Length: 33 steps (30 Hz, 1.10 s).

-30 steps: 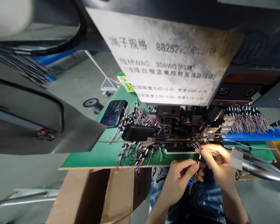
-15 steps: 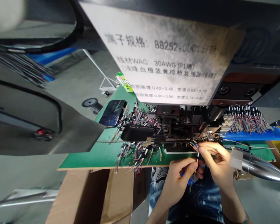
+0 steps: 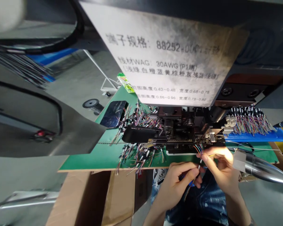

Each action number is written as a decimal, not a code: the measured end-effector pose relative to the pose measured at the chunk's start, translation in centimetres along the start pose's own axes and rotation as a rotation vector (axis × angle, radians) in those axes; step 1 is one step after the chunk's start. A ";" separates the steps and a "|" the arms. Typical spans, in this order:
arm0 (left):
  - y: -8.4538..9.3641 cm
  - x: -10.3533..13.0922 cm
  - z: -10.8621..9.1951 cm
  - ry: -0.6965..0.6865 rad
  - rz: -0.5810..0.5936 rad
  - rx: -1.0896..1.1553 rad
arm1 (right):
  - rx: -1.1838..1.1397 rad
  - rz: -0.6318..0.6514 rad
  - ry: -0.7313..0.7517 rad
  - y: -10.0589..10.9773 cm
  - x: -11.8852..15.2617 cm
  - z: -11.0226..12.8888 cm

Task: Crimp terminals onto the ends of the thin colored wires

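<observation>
A thin cable [image 3: 200, 164] with a white sleeve and fanned coloured wires lies across both my hands in front of the crimping machine [image 3: 179, 128]. My left hand [image 3: 182, 179] pinches the cable below the white sleeve, and its dark lower end hangs beneath the fingers. Thumb and index finger of my right hand [image 3: 219, 166] are closed on the coloured wires near the cable's upper end. Several wire tips point up toward the machine's terminal strip, apart from it as far as I can see. A yellow wire sticks out to the right by my right fingers.
Bundles of cut cables [image 3: 143, 153] lie left of the machine on the green table [image 3: 89, 160], near a phone [image 3: 114, 113]. More cables fill a blue tray [image 3: 257, 137] at right. A metal lamp tube [image 3: 261, 168] juts in beside my right hand. Cardboard boxes [image 3: 118, 197] stand below.
Both hands have drawn slightly down and back from the machine with the cable. The coloured wires now spread more visibly, and the cable's lower end has swung left.
</observation>
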<state>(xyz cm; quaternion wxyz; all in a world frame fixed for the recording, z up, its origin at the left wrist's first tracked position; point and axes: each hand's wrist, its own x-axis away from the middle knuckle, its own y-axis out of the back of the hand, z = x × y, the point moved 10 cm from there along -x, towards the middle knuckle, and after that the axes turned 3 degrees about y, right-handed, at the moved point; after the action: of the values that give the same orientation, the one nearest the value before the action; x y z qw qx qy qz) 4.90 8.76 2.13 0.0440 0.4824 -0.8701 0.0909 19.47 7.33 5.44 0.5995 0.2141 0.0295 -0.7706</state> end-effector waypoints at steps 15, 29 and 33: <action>0.4 -0.1 0.3 -0.048 -0.130 -0.026 | -0.149 -0.057 -0.188 -1.1 0.1 -1.3; 0.1 0.5 -1.5 -0.090 -0.012 -0.137 | 0.087 0.043 0.170 -0.2 -0.6 2.1; 0.1 0.4 -1.4 -0.097 -0.011 -0.151 | -0.054 0.036 0.043 -0.2 0.1 0.4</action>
<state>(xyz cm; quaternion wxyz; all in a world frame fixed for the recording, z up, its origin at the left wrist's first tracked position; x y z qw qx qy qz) 4.64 8.79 3.59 0.0382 0.4862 -0.8730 0.0014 19.17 7.22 5.74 0.6181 0.2149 0.0595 -0.7538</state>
